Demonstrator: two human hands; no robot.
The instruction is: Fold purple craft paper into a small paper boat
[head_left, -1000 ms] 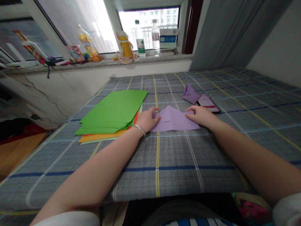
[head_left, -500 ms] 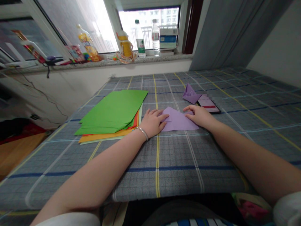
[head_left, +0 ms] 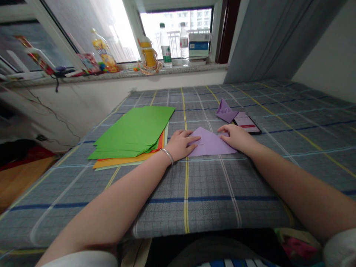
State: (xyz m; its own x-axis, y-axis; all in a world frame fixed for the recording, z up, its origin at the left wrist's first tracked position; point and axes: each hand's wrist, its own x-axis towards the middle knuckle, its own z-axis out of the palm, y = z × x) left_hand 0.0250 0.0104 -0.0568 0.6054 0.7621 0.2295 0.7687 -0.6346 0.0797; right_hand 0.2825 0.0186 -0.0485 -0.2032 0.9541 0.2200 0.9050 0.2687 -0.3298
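Observation:
A sheet of purple paper point(head_left: 208, 145), folded into a broad triangle with its point away from me, lies flat on the checked cloth. My left hand point(head_left: 180, 144), a silver bangle at its wrist, rests on the paper's left part with fingers spread. On the right side, my right hand point(head_left: 233, 136) touches the paper with thumb and index finger apart; its other fingers are partly hidden. Just beyond that hand stands a folded purple paper shape point(head_left: 226, 111), beside a phone point(head_left: 247, 124) with a lit screen.
A stack of green sheets point(head_left: 136, 128) with orange and other colours beneath lies left of my left hand. The plaid cloth point(head_left: 205, 211) covers the table. Bottles, a yellow cup point(head_left: 149, 55) and boxes point(head_left: 199, 47) stand on the windowsill point(head_left: 125, 75) behind.
My left hand has shifted slightly down and left, and the purple paper's lower edge sits slightly nearer me. My right hand has hardly moved.

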